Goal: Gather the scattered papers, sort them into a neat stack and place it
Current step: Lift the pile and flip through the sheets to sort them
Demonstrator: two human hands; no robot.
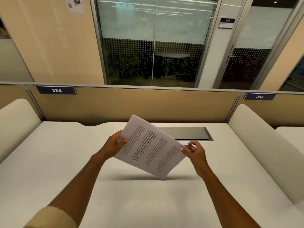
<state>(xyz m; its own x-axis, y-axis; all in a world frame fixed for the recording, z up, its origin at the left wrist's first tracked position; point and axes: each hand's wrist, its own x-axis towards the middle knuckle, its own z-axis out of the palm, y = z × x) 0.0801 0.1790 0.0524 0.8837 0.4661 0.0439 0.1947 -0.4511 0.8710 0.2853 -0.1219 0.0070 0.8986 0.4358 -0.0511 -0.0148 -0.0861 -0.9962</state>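
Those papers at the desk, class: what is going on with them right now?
A person holds a stack of printed papers with both hands above a white desk. The left hand grips one edge and the right hand pinches the opposite edge, thumb on top. The stack is tilted, with its lowest corner close to the desk, though contact is unclear. No loose sheets are visible on the desk, so gathering looks done; the stack has not yet been set down.

Open-plan office: partitioned desk (65, 162), number plates 384 (56, 90) and 385 (259, 96), glass-walled meeting room (154, 46).
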